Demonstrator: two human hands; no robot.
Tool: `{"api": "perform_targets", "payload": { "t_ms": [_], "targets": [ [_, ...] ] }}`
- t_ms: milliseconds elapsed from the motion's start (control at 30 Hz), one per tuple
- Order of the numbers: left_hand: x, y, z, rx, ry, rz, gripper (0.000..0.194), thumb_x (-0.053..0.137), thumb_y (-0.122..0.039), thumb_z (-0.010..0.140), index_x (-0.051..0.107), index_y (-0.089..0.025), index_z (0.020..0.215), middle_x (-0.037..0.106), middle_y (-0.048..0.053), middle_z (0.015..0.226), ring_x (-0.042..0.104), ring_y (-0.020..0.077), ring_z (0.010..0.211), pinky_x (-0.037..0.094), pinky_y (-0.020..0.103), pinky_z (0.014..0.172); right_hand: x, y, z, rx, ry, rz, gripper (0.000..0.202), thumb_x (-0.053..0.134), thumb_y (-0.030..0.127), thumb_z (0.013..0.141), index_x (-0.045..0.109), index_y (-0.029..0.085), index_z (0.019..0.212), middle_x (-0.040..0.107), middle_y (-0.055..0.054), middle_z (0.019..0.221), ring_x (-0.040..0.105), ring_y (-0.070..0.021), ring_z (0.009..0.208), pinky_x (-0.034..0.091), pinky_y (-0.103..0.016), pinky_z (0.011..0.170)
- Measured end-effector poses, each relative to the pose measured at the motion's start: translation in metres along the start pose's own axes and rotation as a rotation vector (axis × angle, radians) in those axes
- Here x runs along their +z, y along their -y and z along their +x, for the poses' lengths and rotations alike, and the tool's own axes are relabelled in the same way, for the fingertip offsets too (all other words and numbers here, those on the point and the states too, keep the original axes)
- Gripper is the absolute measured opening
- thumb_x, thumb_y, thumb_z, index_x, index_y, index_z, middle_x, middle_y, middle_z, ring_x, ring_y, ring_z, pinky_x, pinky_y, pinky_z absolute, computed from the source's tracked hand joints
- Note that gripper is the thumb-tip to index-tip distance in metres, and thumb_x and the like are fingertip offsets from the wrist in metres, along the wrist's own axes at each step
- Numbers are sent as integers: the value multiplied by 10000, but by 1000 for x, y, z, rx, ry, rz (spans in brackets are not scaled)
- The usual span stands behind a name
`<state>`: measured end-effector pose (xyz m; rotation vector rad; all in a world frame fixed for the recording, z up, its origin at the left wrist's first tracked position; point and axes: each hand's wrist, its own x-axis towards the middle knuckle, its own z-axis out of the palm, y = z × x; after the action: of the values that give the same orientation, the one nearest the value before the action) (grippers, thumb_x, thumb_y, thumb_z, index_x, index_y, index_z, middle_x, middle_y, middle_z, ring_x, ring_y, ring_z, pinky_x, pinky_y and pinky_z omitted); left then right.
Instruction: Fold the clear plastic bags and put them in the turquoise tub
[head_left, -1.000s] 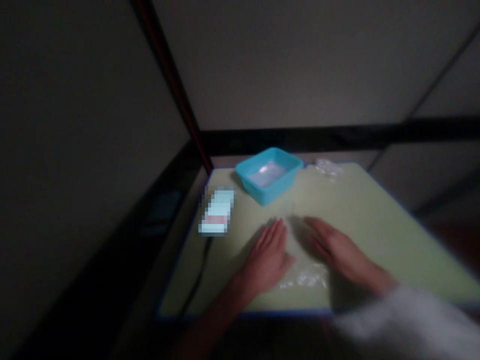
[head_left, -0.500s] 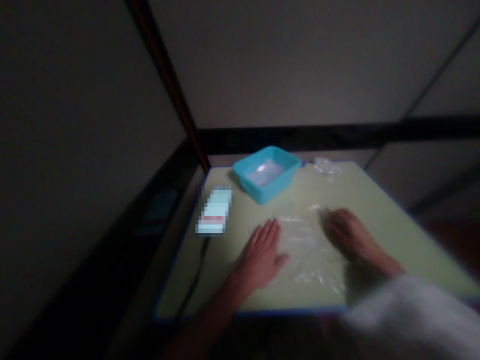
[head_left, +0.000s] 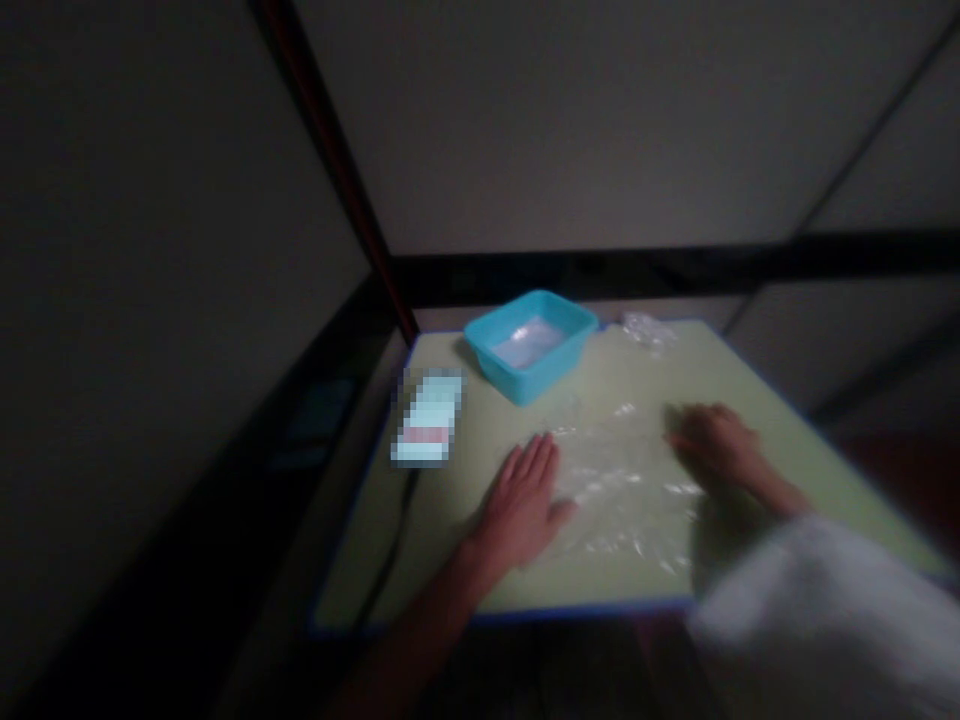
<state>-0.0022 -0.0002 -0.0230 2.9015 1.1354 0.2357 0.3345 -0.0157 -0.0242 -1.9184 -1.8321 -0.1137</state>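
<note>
A clear plastic bag or sheet (head_left: 615, 490) lies spread and wrinkled on the pale yellow table top (head_left: 795, 480). My left hand (head_left: 525, 500) rests flat on its left side, fingers stretched forward and thumb apart. Just past the right edge of the plastic is my right hand (head_left: 720, 445), low over the table. One digit points left toward the plastic; the other fingers are dark and smeared, so their hold does not show.
A turquoise plastic basin (head_left: 525, 385) with whitish, shiny contents stands at the back. To its right lies a crumpled clear plastic bundle (head_left: 649, 332). A blurred-out phone-like screen (head_left: 429, 418) sits at the left, a dark cable (head_left: 394, 550) running from it. Walls close in behind and left.
My right hand has moved a little to the right, away from the plastic's middle. The plastic's wrinkles have shifted and it looks more spread out. My left hand stays in place.
</note>
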Motion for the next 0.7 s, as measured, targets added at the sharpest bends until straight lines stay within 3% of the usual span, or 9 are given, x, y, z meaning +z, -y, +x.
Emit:
{"api": "perform_targets", "payload": {
  "t_ms": [67,167,233,300,367,500,600,700],
  "targets": [
    [-2,0,0,2,3,-14,643,265,-513,929,255,-99,1420,195,127,1518,135,230,1410,167,399,1136,-8,11,1,-18,-68,20,215,479,423,847,565,226,852,571,-113,845,568,-299,813,481,-469,663],
    [-7,-2,2,-8,10,-45,645,328,-487,917,250,-90,1419,192,142,1516,147,244,1407,182,412,1132,-15,52,-12,-140,13,89,306,422,418,899,536,227,1109,597,-108,1089,577,-259,1010,478,-417,868],
    [-10,-3,4,-21,7,-57,650,373,-469,903,253,-90,1417,192,147,1516,156,252,1405,184,422,1131,-14,81,-27,-308,179,120,508,413,443,911,364,208,1359,446,-133,1382,440,-283,1243,394,-443,1000],
    [-10,-4,4,-25,-1,-60,661,392,-479,892,259,-99,1415,196,144,1516,160,258,1403,182,434,1130,-9,97,-42,-449,282,70,670,392,492,913,154,202,1468,308,-139,1484,301,-283,1345,308,-482,1060],
    [-7,-5,4,-20,-6,-58,671,380,-517,888,270,-112,1412,204,138,1515,163,264,1402,179,444,1128,-1,95,-52,-507,309,13,727,363,513,920,27,200,1484,266,-141,1499,254,-269,1367,282,-492,1070],
    [0,-3,3,-11,-2,-43,691,343,-569,886,286,-119,1407,211,131,1515,156,272,1403,165,449,1127,4,55,-54,-462,293,-55,733,373,517,917,2,230,1480,243,-114,1507,241,-275,1367,260,-512,1077],
    [0,-3,3,-11,-11,-31,695,354,-561,885,269,-119,1414,205,129,1518,150,274,1404,159,450,1127,-5,30,-48,-428,318,-66,703,360,521,919,20,264,1478,245,-91,1509,248,-276,1363,244,-531,1078],
    [-9,-8,3,-23,-20,-30,707,371,-555,880,261,-109,1417,193,138,1519,138,288,1404,150,465,1128,-19,32,-46,-382,315,-72,719,364,534,911,5,273,1476,230,-100,1513,255,-289,1359,235,-560,1072]
  ]
}}
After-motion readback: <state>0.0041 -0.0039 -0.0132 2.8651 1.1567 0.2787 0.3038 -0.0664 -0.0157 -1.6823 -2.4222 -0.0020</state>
